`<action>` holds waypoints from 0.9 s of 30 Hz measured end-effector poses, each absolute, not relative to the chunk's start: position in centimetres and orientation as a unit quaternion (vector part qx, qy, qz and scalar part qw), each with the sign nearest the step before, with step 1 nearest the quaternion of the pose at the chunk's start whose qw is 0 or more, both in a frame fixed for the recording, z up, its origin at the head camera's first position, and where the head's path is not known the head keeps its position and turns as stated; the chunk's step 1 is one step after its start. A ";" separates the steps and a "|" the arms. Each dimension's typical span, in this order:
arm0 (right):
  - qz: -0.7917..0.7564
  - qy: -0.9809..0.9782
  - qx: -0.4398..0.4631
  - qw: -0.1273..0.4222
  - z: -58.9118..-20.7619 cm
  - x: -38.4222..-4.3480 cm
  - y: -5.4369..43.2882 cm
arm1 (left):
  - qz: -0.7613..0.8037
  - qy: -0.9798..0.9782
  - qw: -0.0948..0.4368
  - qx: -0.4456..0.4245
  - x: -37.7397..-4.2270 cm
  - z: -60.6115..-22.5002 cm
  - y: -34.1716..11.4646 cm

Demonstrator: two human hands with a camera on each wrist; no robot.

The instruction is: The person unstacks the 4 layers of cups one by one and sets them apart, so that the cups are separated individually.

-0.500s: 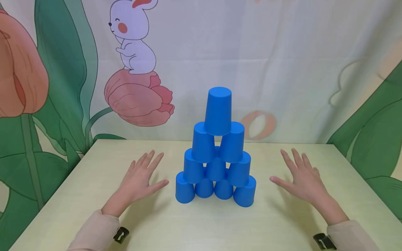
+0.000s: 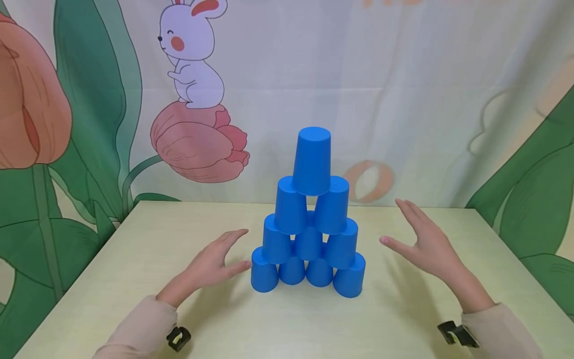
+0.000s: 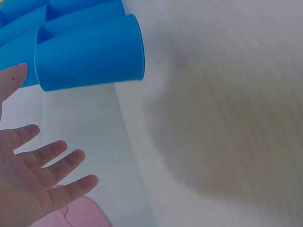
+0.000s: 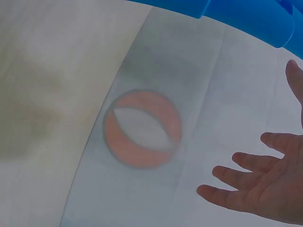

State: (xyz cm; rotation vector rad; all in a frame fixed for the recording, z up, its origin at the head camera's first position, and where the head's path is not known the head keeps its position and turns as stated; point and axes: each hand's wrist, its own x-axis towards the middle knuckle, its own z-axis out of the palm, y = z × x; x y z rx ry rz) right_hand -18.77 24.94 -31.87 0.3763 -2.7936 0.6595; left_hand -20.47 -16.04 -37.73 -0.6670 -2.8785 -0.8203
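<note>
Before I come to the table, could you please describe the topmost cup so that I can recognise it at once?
On the pale table stands a pyramid of upside-down blue cups. Go up past its rows of four, three and two to the peak. Only the topmost cup is alone in its row, with no cup above it.

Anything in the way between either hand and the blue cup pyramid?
Nothing visible. Only a gap separates the right hand from the blue cup pyramid. The left hand has its thumb tip right by the bottom-left cup; whether they touch, I can't tell.
</note>
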 end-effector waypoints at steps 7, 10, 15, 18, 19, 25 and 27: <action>0.294 -0.929 0.151 0.164 -30.1 -19.0 23.6 | -0.358 -0.903 -0.024 -0.235 -21.2 -38.3 -15.5; 0.332 -0.913 0.162 0.170 -29.5 -19.1 23.0 | -0.374 -0.895 -0.045 -0.238 -21.5 -38.6 -15.3; 0.394 -0.884 0.177 0.177 -28.6 -19.4 22.1 | -0.395 -0.882 -0.074 -0.247 -21.7 -38.8 -15.0; 0.427 -0.867 0.185 0.179 -28.0 -19.4 21.6 | -0.404 -0.875 -0.086 -0.253 -21.7 -39.0 -14.9; 0.435 -0.862 0.187 0.179 -27.8 -19.5 21.4 | -0.406 -0.873 -0.088 -0.256 -21.7 -39.0 -14.9; 0.450 -0.852 0.194 0.187 -26.5 -19.4 20.3 | -0.419 -0.864 -0.094 -0.263 -21.7 -39.2 -14.8; 0.458 -0.845 0.200 0.192 -26.1 -19.4 19.9 | -0.423 -0.863 -0.094 -0.259 -21.7 -39.2 -14.7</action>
